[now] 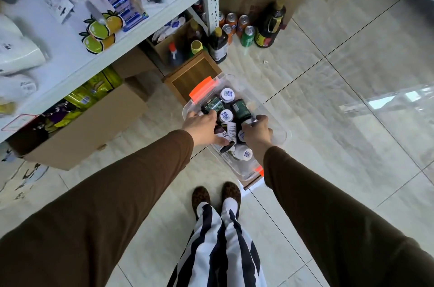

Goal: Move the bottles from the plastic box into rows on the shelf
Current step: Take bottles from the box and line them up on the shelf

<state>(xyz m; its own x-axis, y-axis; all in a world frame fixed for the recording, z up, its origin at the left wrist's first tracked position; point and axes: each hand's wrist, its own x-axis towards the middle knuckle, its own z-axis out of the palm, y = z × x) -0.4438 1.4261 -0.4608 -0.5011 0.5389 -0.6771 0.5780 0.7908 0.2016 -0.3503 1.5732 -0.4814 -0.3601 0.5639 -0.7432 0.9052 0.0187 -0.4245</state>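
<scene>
A person's left grip (202, 125) closes over a dark bottle (222, 133) with a pale label, thumb on its near side and fingers reaching across it. The right grip (257, 132) curls down into the pile at the left grip's 3 o'clock; whether it holds anything cannot be told. Both work inside a clear plastic box (285, 132) on the tiled floor (328, 122), at 12 o'clock from the person's feet. The box holds a loose heap of small bottles (227, 95), some upright with white caps showing, others lying on their sides.

The bottles look rigid, light and smooth, so each is probably best taken round the body below the cap; the slick labels could slip. An orange latch (202, 90) sits on the box's far end. The white shelf (75, 51) stands at the box's 10 o'clock, crowded with packets and bags. A wooden crate (195, 72) touches the box at 11 o'clock, with drink cans (243, 25) at 12 o'clock beyond it.
</scene>
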